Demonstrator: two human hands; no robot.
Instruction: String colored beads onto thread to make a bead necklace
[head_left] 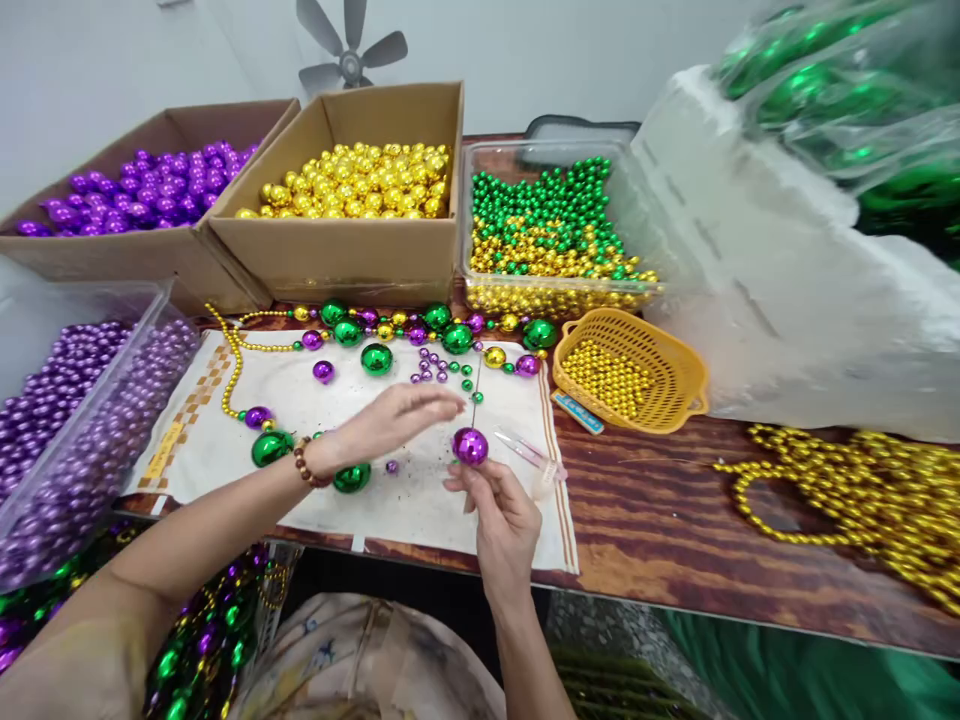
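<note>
My right hand (501,515) pinches a shiny purple ball (470,445) at its fingertips, just above a white cloth (330,480). A thin thread or needle runs up from the ball. My left hand (390,420) hovers over the cloth with its fingers stretched out toward the ball, holding nothing I can see; a brown bead bracelet (306,463) circles its wrist. A strand of green, purple and gold balls (390,330) curves across the cloth. Loose green balls (352,477) and small purple beads (439,365) lie near my hands.
Cardboard boxes of purple balls (150,190) and gold balls (360,180) stand at the back. A clear tub of green and gold beads (547,230), a yellow basket (630,370), a tub of purple beads (67,420), gold bead strands (862,490) and bagged green balls (840,90) surround the cloth.
</note>
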